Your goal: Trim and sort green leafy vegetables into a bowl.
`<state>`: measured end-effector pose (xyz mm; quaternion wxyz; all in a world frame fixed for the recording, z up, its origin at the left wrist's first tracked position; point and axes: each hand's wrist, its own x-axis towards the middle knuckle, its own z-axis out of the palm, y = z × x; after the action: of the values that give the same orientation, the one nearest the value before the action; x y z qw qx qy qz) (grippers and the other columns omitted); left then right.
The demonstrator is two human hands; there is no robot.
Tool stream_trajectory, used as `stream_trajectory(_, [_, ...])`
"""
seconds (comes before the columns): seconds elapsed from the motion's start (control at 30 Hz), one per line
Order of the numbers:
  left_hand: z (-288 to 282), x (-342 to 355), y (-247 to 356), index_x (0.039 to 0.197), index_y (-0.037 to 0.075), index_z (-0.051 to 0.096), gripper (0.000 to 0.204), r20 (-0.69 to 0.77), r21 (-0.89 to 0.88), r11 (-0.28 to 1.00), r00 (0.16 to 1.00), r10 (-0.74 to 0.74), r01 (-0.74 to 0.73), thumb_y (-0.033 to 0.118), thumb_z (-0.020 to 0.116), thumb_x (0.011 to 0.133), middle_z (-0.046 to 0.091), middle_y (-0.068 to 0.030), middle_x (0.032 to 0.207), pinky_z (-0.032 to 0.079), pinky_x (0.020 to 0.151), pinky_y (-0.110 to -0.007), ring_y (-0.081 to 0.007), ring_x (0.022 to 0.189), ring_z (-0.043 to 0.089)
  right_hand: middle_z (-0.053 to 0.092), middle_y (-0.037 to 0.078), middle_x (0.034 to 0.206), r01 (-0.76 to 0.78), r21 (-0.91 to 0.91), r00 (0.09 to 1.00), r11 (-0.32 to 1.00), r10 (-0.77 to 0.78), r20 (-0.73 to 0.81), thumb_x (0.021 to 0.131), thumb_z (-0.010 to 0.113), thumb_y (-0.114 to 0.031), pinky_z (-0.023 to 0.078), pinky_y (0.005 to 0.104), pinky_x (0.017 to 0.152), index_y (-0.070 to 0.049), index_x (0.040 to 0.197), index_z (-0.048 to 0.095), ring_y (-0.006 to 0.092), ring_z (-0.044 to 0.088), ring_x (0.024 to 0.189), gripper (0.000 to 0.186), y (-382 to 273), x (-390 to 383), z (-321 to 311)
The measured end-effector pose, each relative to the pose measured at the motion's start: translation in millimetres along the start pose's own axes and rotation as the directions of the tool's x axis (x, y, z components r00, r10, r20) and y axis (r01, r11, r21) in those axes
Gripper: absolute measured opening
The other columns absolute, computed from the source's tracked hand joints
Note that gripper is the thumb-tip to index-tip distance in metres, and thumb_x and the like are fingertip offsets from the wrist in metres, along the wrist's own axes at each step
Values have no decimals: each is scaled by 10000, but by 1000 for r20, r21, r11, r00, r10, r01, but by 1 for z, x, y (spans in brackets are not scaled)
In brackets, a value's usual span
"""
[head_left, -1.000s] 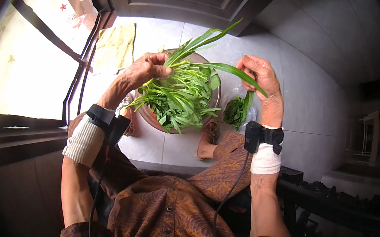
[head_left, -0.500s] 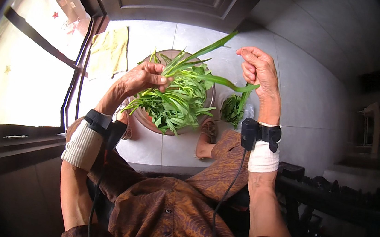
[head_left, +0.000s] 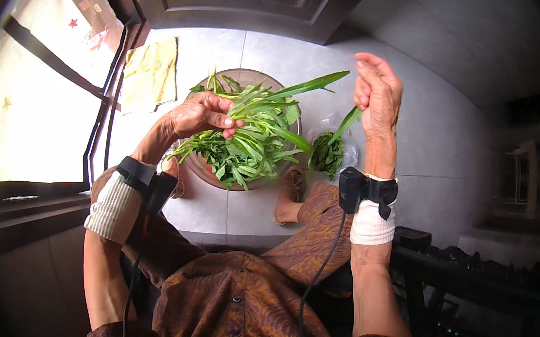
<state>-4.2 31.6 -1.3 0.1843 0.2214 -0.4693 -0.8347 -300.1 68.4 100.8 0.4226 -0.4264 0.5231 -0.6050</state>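
Over the basin (head_left: pixel 258 77): left hand (head_left: pixel 204 115) has thumb and fingers closed on a bunch of long-leaf greens (head_left: pixel 267 102), longest blade sticking out past the basin's right rim. More of the same in a heap (head_left: pixel 234 161) inside the basin, some stems over its left edge. Right of the basin, raised: right hand (head_left: pixel 381 94), fingers curled on the top of one long leaf (head_left: pixel 347 123) that hangs toward a clear bag (head_left: pixel 351 152) and dark leaves (head_left: pixel 328 156) on the floor, just beside the basin.

Risks, my read: if the left grip slackens, the bunch drops into the heap and mixes. Stems over the basin's edge could land on the floor if knocked. Shoe (head_left: pixel 293 181) is close to the basin's lower right; a shift of that foot could bump it. Wrist cable (head_left: pixel 319 272) could snag on a knee.

Poor view: basin bottom buried under greens; left palm covers part of the bunch. Right fingertips blurred, so possibly something small is pinched there, can't confirm. Far right of the basin too dark to read.
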Motion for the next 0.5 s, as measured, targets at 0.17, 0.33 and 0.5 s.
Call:
stream_trajectory(0.17, [-2,2,-3,911,-40,630,129,-31,126,992,1000,-7,11,6,618,791,641,-77,803,505,703,-274,-159,712,611,484,-51,565,433,-552,871,713,-490,50,784,617,-70,324,197,454,-47,887,642,21,409,505,108,-9,-19,18])
stream_trajectory(0.33, [-1,1,-1,978,-57,613,572,41,184,981,998,52,-58,432,733,707,644,-86,881,498,687,-260,-139,716,589,635,83,693,670,-512,729,538,-347,590,747,601,-57,480,287,538,-51,804,654,200,613,596,78,5,-29,43])
stream_trajectory(0.5, [8,2,5,913,-61,627,153,-18,202,979,1000,-7,10,28,634,789,632,-69,762,497,658,-249,-143,678,604,618,112,701,720,-498,657,483,-244,713,736,577,-97,492,360,568,-41,772,633,287,613,632,87,26,-32,56])
